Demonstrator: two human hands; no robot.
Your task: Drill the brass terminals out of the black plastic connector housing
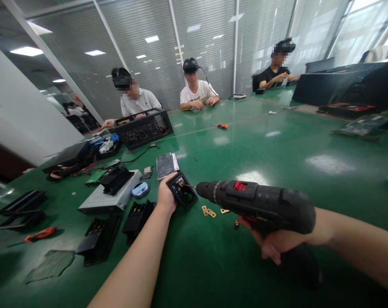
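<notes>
My right hand (277, 241) is closed around the grip of a black cordless drill (258, 205) with a red switch. The drill's bit points left into a small black plastic part (182, 190) with brass fittings inside. My left hand (166, 194) grips that part from its left side and holds it tilted on the green table (277, 145). Small brass pieces (209, 211) lie on the table just below the drill's chuck.
Left of my hands lie a grey drive unit (104, 199), black plastic frames (99, 239), a blue round object (140, 188), a metal plate (166, 164) and an orange-handled screwdriver (40, 234). An open computer case (143, 127) stands further back. Three people sit at the far side.
</notes>
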